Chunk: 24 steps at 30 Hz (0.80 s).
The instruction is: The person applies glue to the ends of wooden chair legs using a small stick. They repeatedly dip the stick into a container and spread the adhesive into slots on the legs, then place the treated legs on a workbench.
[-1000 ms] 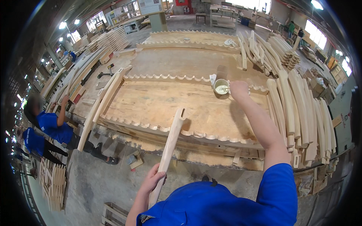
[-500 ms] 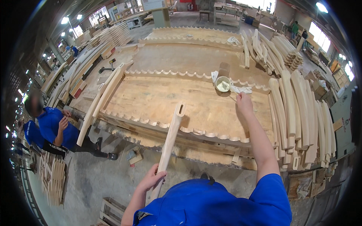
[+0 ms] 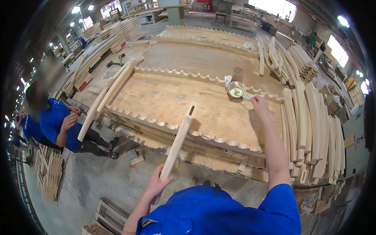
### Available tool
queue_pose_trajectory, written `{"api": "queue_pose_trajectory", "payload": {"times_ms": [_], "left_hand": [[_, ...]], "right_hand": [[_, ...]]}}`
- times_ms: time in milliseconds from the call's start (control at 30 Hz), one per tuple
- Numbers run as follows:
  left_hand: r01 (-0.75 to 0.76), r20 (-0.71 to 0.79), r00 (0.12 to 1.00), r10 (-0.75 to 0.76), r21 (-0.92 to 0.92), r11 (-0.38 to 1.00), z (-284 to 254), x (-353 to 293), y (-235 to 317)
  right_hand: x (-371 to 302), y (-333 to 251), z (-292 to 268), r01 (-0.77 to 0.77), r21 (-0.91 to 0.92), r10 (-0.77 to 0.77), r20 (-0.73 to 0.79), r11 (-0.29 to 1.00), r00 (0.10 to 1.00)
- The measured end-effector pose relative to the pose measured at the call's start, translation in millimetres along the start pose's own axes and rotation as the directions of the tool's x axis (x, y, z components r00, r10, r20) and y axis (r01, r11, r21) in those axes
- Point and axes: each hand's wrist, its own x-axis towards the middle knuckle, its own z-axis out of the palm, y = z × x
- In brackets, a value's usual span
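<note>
While left hand [image 3: 158, 183] grips a wooden rail [image 3: 178, 143], right hand [image 3: 259, 105] nears a tin [image 3: 235, 89].

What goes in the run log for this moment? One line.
left hand: grips wooden leg, slotted end up | right hand: holds brush by glue cup | bench: scalloped edges | stacked legs right

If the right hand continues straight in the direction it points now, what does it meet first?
Most likely the small round cup of pale liquid on the workbench. The right hand points up-left at it, holding something thin; depth is unclear.
</note>
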Motion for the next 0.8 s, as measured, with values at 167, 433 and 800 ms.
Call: {"api": "queue_pose_trajectory", "payload": {"times_ms": [167, 433, 800], "left_hand": [[0.167, 0.024, 0.986, -0.166, -0.113, 0.979, -6.4, 3.8, 7.9], [0.144, 0.059, 0.988, -0.140, -0.066, 0.987, -1.4, 7.4, 10.0], [0.169, 0.053, 0.984, -0.169, -0.010, 0.985, -4.7, 2.8, 16.3]], "right_hand": [[-2.1, -9.2, 16.3, -0.505, 0.445, 0.283, 0.475, 0.740, 0.833], [-3.3, 8.1, 16.3, -0.247, 0.445, 0.163, 0.219, 0.861, 0.962], [-41.6, -134.1, 11.0, -0.045, 0.474, -0.238, 0.519, 0.879, 0.821]]}}
